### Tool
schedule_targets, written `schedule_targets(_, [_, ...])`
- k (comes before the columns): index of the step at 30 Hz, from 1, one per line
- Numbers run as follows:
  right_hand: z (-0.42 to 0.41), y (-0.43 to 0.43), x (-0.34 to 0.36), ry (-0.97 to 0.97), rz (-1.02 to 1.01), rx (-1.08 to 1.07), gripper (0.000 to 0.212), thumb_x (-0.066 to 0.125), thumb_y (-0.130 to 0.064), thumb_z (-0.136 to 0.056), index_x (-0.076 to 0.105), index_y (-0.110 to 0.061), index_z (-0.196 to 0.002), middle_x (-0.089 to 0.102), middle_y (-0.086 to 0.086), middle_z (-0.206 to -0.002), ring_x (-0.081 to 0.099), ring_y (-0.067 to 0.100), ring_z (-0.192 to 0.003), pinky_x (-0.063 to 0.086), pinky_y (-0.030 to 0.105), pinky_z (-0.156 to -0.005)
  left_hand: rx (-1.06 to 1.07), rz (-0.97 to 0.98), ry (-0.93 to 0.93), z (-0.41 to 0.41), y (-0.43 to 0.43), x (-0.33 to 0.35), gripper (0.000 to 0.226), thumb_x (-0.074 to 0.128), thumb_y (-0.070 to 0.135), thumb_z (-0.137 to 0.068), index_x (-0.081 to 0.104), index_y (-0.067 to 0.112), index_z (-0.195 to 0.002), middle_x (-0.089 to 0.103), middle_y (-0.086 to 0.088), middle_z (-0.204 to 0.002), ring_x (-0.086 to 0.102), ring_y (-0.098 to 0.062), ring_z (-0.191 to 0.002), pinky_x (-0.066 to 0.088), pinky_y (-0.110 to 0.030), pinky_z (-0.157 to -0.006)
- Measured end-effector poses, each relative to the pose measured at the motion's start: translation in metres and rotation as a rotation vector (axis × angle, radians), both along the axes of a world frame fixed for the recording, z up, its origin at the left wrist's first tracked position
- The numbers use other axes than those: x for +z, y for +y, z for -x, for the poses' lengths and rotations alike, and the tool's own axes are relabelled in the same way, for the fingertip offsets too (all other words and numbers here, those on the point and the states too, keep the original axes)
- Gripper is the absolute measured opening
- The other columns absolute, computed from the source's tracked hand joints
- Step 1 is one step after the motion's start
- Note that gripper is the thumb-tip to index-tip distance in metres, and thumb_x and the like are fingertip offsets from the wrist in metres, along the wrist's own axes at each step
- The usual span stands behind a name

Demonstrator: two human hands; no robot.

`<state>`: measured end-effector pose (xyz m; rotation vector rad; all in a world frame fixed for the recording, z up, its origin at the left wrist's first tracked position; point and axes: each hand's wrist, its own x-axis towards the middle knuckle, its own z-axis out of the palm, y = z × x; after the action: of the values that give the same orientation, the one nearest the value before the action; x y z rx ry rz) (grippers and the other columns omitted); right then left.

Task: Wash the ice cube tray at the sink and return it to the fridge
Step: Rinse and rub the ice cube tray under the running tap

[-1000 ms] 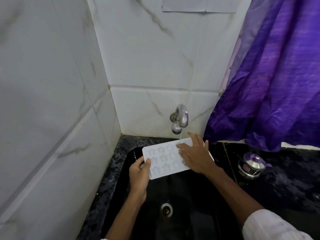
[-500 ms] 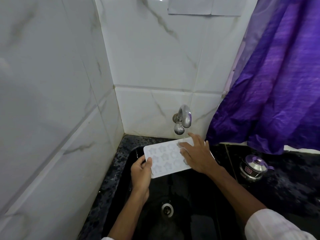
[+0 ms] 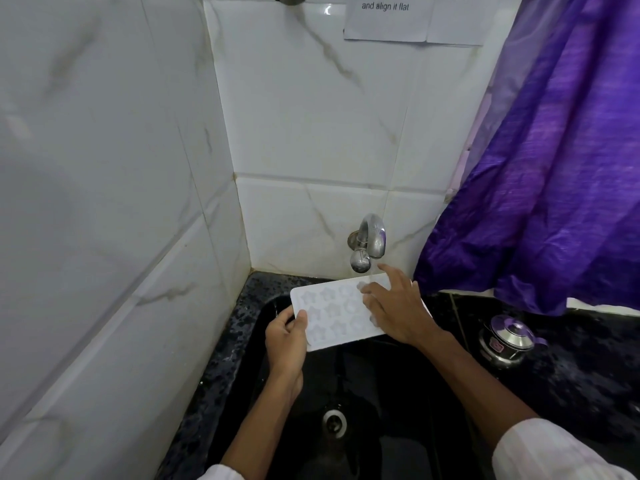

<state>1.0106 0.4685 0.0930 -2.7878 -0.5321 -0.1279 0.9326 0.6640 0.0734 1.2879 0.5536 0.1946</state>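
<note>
White with star-shaped holes, the ice cube tray [image 3: 332, 313] is in the middle of the frame, over the black sink [image 3: 381, 393] and just below the tap [image 3: 369, 240]. The left hand [image 3: 285, 341] grips its left end, thumb on top. The right hand [image 3: 394, 310] lies on the tray's right side, fingers spread out straight, holding nothing. A purple curtain [image 3: 554, 168] hangs at the upper right.

White star-moulded ice cube tray [image 3: 334, 315] held flat over the black sink [image 3: 363, 393].

matt plastic tray [image 3: 341, 311], glossy blk sink [image 3: 388, 382]
</note>
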Motion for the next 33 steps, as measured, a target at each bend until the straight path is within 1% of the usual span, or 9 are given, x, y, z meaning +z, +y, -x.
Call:
schedule_targets(4, [0.0,-0.005,0.005,-0.01,-0.165,0.001,0.028,0.041,-0.023,-0.103,0.061,-0.024,-0.123,0.025,0.011,-0.156,0.029,0.028,-0.14,0.017,0.05,-0.117,0.005,-0.008,-0.008,-0.003,0.003,0.003,0.023,0.054,0.015,-0.101,0.066,0.012,-0.12,0.077,-0.004,-0.1,0.075,-0.02,-0.089,0.061,-0.045,-0.084])
schedule_targets(6, [0.0,-0.008,0.006,-0.023,-0.223,-0.004,0.025,0.042,-0.017,-0.102,0.061,-0.02,-0.119,0.027,0.01,-0.154,0.032,0.028,-0.137,0.022,0.047,-0.118,0.007,-0.009,-0.018,-0.005,0.004,0.005,0.022,0.054,0.015,-0.101,0.068,0.012,-0.117,0.077,-0.004,-0.1,0.074,-0.021,-0.091,0.06,-0.046,-0.085])
schedule_targets(11, [0.0,-0.009,0.002,-0.102,-0.25,0.023,0.021,0.044,-0.012,-0.1,0.061,-0.018,-0.11,0.035,0.008,-0.149,0.033,0.019,-0.133,0.03,0.045,-0.115,0.017,-0.004,-0.02,-0.01,0.003,0.009,0.021,0.056,0.014,-0.1,0.071,0.012,-0.114,0.077,-0.002,-0.099,0.074,-0.02,-0.091,0.059,-0.048,-0.087])
schedule_targets(16, [0.003,-0.01,0.005,-0.1,-0.201,0.028,0.018,0.045,-0.013,-0.099,0.062,-0.018,-0.105,0.034,0.01,-0.151,0.03,0.023,-0.139,0.027,0.049,-0.117,0.03,0.008,-0.027,-0.014,0.004,0.014,0.016,0.056,0.014,-0.1,0.071,0.016,-0.105,0.076,-0.002,-0.1,0.073,-0.021,-0.093,0.059,-0.048,-0.088])
schedule_targets(21, [0.005,-0.007,0.009,-0.058,-0.15,0.045,0.025,0.044,-0.024,-0.101,0.066,-0.023,-0.114,0.03,0.008,-0.155,0.021,0.024,-0.143,0.013,0.056,-0.119,0.032,0.028,-0.016,-0.016,0.002,0.017,0.018,0.056,0.014,-0.1,0.071,0.013,-0.109,0.076,-0.003,-0.101,0.073,-0.023,-0.094,0.059,-0.05,-0.088])
schedule_targets(23, [0.006,-0.005,0.011,-0.055,-0.106,0.038,0.033,0.037,-0.032,-0.102,0.064,-0.026,-0.119,0.028,0.008,-0.157,0.019,0.025,-0.145,0.013,0.057,-0.119,0.038,0.035,-0.016,-0.015,0.001,0.017,0.02,0.055,0.014,-0.1,0.07,0.011,-0.112,0.076,-0.003,-0.1,0.073,-0.022,-0.093,0.059,-0.049,-0.087])
schedule_targets(26, [0.005,-0.003,0.013,-0.072,-0.053,0.044,0.042,0.029,-0.038,-0.1,0.061,-0.028,-0.126,0.028,0.011,-0.157,0.021,0.027,-0.146,0.015,0.056,-0.119,0.046,0.041,-0.018,-0.015,0.001,0.018,0.018,0.055,0.013,-0.1,0.07,0.011,-0.11,0.075,-0.002,-0.099,0.073,-0.021,-0.092,0.059,-0.048,-0.088])
schedule_targets(29, [0.004,-0.005,0.016,-0.082,-0.061,0.036,0.035,0.035,-0.033,-0.103,0.062,-0.025,-0.123,0.029,0.014,-0.156,0.025,0.029,-0.144,0.023,0.052,-0.118,0.056,0.025,-0.028,-0.015,0.002,0.021,0.018,0.055,0.012,-0.1,0.069,0.021,-0.095,0.075,0.0,-0.096,0.073,-0.02,-0.091,0.059,-0.045,-0.087])
schedule_targets(33, [0.005,-0.003,0.017,-0.085,-0.034,0.043,0.028,0.042,-0.029,-0.103,0.064,-0.022,-0.119,0.029,0.014,-0.156,0.024,0.029,-0.144,0.019,0.044,-0.118,0.063,0.013,-0.028,-0.016,0.003,0.023,0.016,0.055,0.012,-0.1,0.07,0.013,-0.106,0.075,-0.002,-0.098,0.073,-0.019,-0.091,0.06,-0.044,-0.086])
